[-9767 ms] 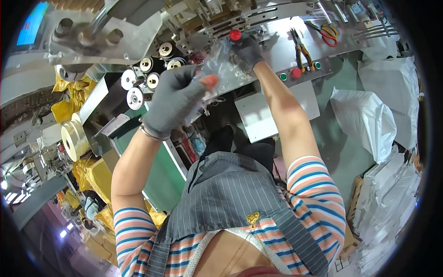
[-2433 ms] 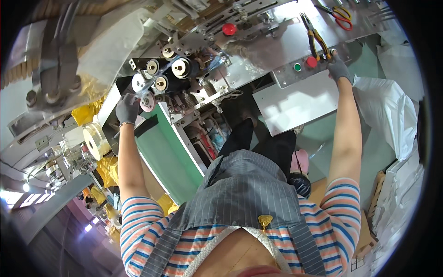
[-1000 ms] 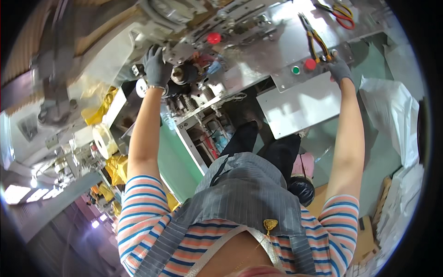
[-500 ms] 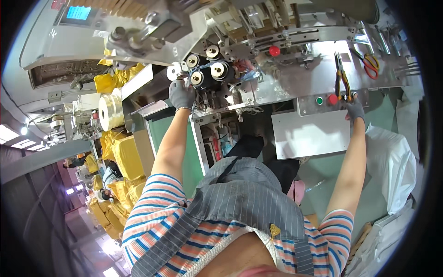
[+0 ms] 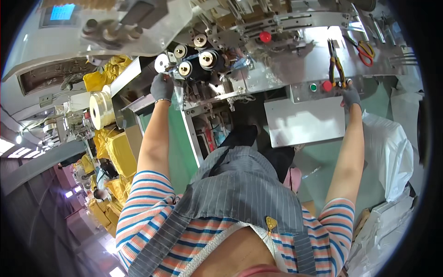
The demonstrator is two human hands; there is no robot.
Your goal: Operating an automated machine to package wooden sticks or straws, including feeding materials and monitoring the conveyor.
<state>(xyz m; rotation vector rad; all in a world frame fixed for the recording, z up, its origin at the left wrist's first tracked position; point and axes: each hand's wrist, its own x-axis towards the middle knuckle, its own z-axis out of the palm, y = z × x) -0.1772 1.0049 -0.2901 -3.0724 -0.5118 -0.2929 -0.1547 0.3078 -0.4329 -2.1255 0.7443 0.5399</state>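
The left hand (image 5: 162, 87) has dropped, baring rollers (image 5: 207, 58) beside it; the right hand (image 5: 351, 97) stays at the panel (image 5: 302, 94), both half-curled, holds unclear.

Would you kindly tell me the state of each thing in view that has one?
Left hand: gloved, fingers bent, close beside the white disc.
Right hand: gloved, at the right end of the control panel; pressing or not, unclear.
Pliers: lying down, handles spread.
Scissors: lying on the metal tabletop; blade opening unclear.
Screen: lit, blue.
Spool: wound.
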